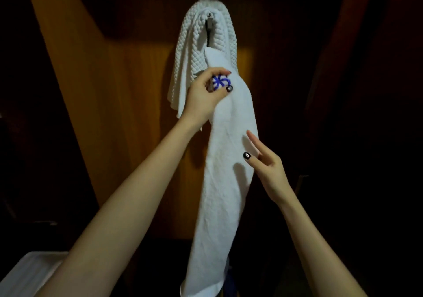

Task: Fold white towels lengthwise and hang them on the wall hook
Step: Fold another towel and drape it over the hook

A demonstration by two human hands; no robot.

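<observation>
Two white towels show against a dim wooden wall (128, 104). One quilted white towel (183, 51) is draped over the single metal wall hook (209, 19), hanging down both sides of it. One smooth white towel (222, 182), folded into a long narrow strip, hangs in front, its top corner just below the hook. The left hand (206, 93) pinches it near the top, beside a blue emblem (220, 82). The right hand (267, 164) is released, straight fingers touching the strip's right edge.
</observation>
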